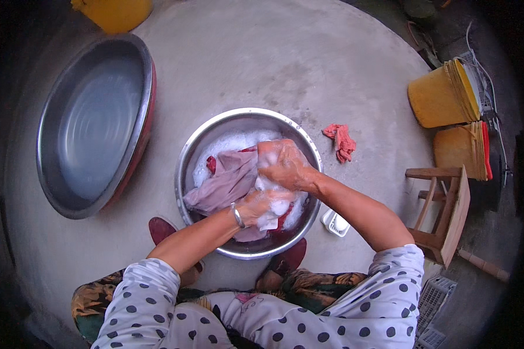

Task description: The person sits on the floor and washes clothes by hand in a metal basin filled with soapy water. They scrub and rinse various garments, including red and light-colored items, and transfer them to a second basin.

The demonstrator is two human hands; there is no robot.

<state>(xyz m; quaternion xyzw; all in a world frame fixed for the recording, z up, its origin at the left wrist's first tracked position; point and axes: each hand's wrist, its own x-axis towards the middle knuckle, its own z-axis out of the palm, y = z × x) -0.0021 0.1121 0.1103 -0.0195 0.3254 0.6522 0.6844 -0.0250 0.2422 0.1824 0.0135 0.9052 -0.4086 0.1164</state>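
Note:
A round metal basin (187, 150) on the floor in front of me holds soapy water, white suds (233, 141) and wet laundry. Draped over its middle and left side is a pale mauve garment (224, 181), with dark red cloth (211, 164) showing beneath. My right hand (285, 165), covered in foam, is closed around a bunched part of the garment. Just below it, my left hand (258, 207), with a silver bracelet at the wrist, grips the same garment; foam hides some of its fingers. A small white tag pokes out beside the left hand.
A large oval tub (141, 125) of water stands at the left. Right of the basin lie a crumpled coral cloth (340, 142) and a white soap dish (335, 223). Yellow buckets (442, 96) and a wooden stool (448, 218) stand farther right.

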